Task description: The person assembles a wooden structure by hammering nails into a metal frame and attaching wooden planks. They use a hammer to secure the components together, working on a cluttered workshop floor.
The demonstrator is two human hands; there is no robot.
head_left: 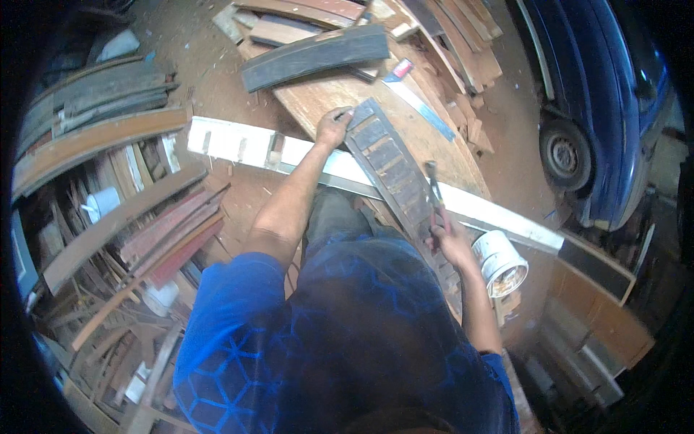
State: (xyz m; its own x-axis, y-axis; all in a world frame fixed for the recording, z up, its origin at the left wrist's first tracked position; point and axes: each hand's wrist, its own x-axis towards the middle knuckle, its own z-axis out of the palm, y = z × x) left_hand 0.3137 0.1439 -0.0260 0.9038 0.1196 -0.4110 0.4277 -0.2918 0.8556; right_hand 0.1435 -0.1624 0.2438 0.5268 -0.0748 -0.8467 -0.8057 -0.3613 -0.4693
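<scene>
A long dark wooden board (391,164), crossed by several shallow notches or strips, slants from the wooden work surface toward my body. My left hand (334,128) is closed at its far left corner, fingers at the edge. In my right hand (451,244) is a hammer (435,192), gripped by its reddish handle, its head up over the board's right edge. Under the dark board runs a white beam (499,212), passing crosswise in front of my legs. My torso hides the board's near end.
A handsaw (421,108) lies on the plywood top (322,101), near a curved dark plank (318,56). To the right stand a white bucket (500,265) with scraps inside and a blue car (603,94). Stacked planks (101,137) and loose offcuts (170,235) crowd the left side.
</scene>
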